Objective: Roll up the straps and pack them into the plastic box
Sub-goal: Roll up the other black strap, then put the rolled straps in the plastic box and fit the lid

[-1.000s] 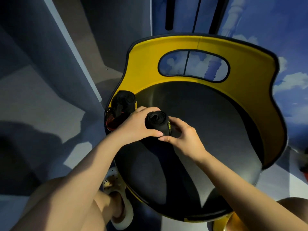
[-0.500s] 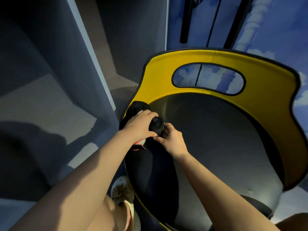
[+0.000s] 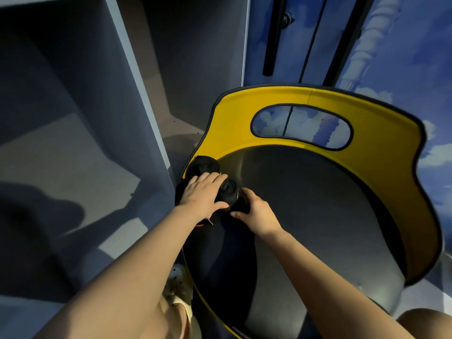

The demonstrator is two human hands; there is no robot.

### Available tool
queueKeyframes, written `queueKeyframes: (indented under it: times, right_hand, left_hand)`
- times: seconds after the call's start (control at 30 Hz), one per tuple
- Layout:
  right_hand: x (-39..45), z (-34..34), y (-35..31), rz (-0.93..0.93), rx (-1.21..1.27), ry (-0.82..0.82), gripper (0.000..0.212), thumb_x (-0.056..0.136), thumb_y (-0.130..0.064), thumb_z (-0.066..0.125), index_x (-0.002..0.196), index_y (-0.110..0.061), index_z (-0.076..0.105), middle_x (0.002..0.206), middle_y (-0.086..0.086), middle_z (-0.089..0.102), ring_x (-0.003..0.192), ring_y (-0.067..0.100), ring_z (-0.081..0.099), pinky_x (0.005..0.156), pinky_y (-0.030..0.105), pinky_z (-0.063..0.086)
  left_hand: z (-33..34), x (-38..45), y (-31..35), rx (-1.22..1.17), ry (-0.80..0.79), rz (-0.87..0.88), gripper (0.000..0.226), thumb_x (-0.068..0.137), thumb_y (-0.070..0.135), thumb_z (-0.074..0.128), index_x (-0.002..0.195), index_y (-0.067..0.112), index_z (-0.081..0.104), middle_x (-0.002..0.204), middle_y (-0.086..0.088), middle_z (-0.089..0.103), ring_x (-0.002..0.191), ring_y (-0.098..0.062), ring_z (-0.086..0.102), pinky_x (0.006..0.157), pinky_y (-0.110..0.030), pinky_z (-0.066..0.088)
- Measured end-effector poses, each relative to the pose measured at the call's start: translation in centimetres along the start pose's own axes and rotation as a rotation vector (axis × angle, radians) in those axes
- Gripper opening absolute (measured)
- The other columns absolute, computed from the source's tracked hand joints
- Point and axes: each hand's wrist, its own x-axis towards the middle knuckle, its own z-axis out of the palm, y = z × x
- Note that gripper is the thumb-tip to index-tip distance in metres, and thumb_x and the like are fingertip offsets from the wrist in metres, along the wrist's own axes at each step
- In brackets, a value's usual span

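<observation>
A rolled black strap (image 3: 228, 192) stands on end at the left edge of the chair's black seat (image 3: 305, 211). My left hand (image 3: 203, 194) curls over its left side and my right hand (image 3: 256, 211) holds its right side, thumb under it. A second rolled black strap (image 3: 205, 164) lies just behind my left hand, against the yellow rim. Under my left hand sits a dark container with a red-and-white edge (image 3: 204, 222), mostly hidden; I cannot tell whether it is the plastic box.
The chair has a curved yellow backrest (image 3: 379, 123) with an oval cut-out. A grey cabinet panel (image 3: 137, 89) stands close on the left. Blue doors with black handles (image 3: 271, 37) are behind. My foot in a pale shoe (image 3: 177, 285) is on the floor below.
Both hands have carried the rolled strap to the left, from the seat's middle-left to its left edge beside the other roll. The camera view has shifted left and up.
</observation>
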Motion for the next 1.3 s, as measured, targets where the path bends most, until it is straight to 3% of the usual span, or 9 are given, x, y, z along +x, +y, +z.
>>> queueKeyframes:
  times: [0.23, 0.4, 0.53, 0.9, 1.1, 1.3]
  right_hand:
    - [-3.2, -4.9, 0.2, -0.008, -0.181, -0.017, 0.076, 0.087, -0.046, 0.059, 0.148, -0.03, 0.016, 0.152, 0.001, 0.031, 0.138, 0.022, 0.032, 0.107, 0.037, 0.037]
    - [-5.2, -8.2, -2.8, -0.139, -0.32, 0.02, 0.071, 0.094, -0.049, 0.045, 0.15, -0.027, 0.008, 0.157, 0.001, 0.017, 0.146, 0.019, 0.009, 0.116, 0.03, 0.01]
    - [-5.5, -10.5, -5.8, -0.239, -0.364, 0.07, 0.07, 0.093, -0.054, 0.04, 0.15, -0.028, 0.008, 0.158, -0.002, 0.014, 0.146, 0.013, 0.006, 0.117, 0.029, 0.005]
    - [-6.7, -16.1, -17.4, -0.408, -0.404, 0.213, 0.07, 0.092, -0.057, 0.039, 0.15, -0.03, 0.01, 0.158, -0.005, 0.015, 0.146, 0.012, 0.006, 0.118, 0.033, 0.007]
    - [-6.5, -18.0, -24.1, -0.5, -0.34, 0.241, 0.07, 0.09, -0.059, 0.042, 0.148, -0.032, 0.015, 0.156, -0.005, 0.022, 0.144, 0.015, 0.019, 0.114, 0.036, 0.027]
    - [-5.2, -18.4, -30.9, -0.561, -0.257, 0.24, 0.067, 0.091, -0.056, 0.044, 0.148, -0.031, 0.018, 0.154, -0.002, 0.027, 0.139, 0.02, 0.031, 0.109, 0.036, 0.032]
  left_hand:
    - [-2.5, -2.3, -0.8, -0.045, 0.039, 0.031, 0.079, 0.087, 0.058, 0.048, 0.15, 0.027, 0.01, 0.156, 0.009, 0.017, 0.143, -0.014, 0.014, 0.117, -0.036, 0.011]
    - [-7.0, -4.2, -1.3, -0.062, 0.032, 0.109, 0.083, 0.086, 0.066, 0.038, 0.149, 0.031, -0.003, 0.158, 0.011, -0.002, 0.145, -0.008, -0.003, 0.12, -0.034, 0.001]
    - [-11.4, -5.7, -1.9, -0.042, 0.111, 0.116, 0.081, 0.087, 0.066, 0.034, 0.149, 0.031, -0.005, 0.158, 0.013, -0.005, 0.145, -0.005, -0.005, 0.118, -0.03, -0.004]
    - [-23.4, -10.1, -3.5, 0.016, 0.326, 0.074, 0.073, 0.09, 0.064, 0.032, 0.149, 0.035, 0.002, 0.157, 0.014, -0.003, 0.145, -0.005, -0.002, 0.117, -0.028, 0.0]
    - [-29.2, -13.6, -5.6, 0.012, 0.46, 0.0, 0.071, 0.09, 0.063, 0.032, 0.149, 0.035, 0.005, 0.157, 0.014, 0.004, 0.145, -0.007, 0.006, 0.118, -0.031, 0.009]
    - [-33.4, -15.7, -9.5, -0.068, 0.615, -0.097, 0.067, 0.091, 0.058, 0.038, 0.149, 0.032, 0.015, 0.157, 0.012, 0.015, 0.144, -0.008, 0.012, 0.117, -0.032, 0.015]
